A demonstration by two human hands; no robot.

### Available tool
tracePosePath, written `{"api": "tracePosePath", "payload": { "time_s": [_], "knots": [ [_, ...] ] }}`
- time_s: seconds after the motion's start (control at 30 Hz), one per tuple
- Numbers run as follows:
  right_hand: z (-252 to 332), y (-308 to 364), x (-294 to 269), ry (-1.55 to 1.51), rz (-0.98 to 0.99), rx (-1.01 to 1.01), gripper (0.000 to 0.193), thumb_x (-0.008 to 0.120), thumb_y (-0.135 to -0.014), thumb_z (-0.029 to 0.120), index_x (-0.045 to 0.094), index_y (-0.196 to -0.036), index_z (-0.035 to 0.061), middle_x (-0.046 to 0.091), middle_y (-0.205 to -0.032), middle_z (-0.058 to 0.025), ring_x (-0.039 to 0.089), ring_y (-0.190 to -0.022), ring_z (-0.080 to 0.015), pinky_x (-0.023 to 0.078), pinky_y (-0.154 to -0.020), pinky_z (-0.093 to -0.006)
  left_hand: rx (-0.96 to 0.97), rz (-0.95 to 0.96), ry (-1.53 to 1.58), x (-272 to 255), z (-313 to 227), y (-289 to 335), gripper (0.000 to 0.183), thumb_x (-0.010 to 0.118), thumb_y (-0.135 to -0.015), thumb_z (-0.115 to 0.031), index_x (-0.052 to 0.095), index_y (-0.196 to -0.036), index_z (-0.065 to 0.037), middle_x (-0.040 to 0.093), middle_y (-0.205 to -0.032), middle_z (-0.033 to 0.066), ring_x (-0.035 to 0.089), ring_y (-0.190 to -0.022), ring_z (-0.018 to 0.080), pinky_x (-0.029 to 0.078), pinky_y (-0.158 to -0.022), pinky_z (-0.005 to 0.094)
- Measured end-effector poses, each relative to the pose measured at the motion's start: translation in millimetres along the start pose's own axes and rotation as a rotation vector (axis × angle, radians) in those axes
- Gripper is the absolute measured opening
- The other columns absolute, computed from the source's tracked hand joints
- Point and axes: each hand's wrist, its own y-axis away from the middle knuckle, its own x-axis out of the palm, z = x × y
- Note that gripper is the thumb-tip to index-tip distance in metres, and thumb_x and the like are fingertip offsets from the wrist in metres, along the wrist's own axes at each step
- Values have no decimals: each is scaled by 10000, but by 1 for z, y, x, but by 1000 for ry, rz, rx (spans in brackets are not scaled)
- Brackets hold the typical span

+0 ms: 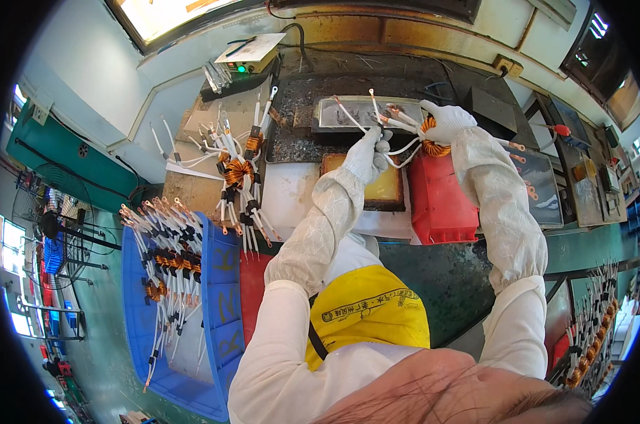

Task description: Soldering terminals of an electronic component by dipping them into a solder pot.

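Coil of orange copper wire [435, 149], grasped by the white-gloved right hand [450, 124] at the far end of the red plastic box [443, 201] while the white-gloved left hand [368, 154] pinches its white leads [351, 116], is probably dense, stiff and best held around its windings.

The left hand [369, 154] pinches white leads [348, 113] and the right hand [448, 124] grips their orange coil [436, 149], near a metal tray [328, 114] on the worktop [306, 79]. A red box [443, 201] sits below; a blue crate [222, 290] at left holds wired coils [182, 263].
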Motion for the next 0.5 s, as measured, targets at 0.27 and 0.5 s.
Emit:
{"api": "tracePosePath", "payload": {
  "time_s": [0.27, 0.5],
  "knots": [
    [3, -10, -2, 10, 28, 0, 792, 725, -741, 469, 436, -1450, 267, 673, -1169, -163, 641, -1080, -361, 523, -895, -457, -15, -14, 39, -4, -4, -5, 336, 535, -1009, -375, 609, -1034, -49, 477, -621, -52, 296, -434, 32, 245, -381, 186],
    [5, -16, -3, 25, 66, 13, 788, 745, -712, 421, 477, -1425, 215, 662, -1206, -162, 632, -1113, -347, 514, -927, -445, -40, -12, 64, -7, -7, -8, 353, 521, -1018, -367, 554, -1126, -32, 427, -637, -67, 283, -464, 19, 260, -394, 168]
  ]
}}
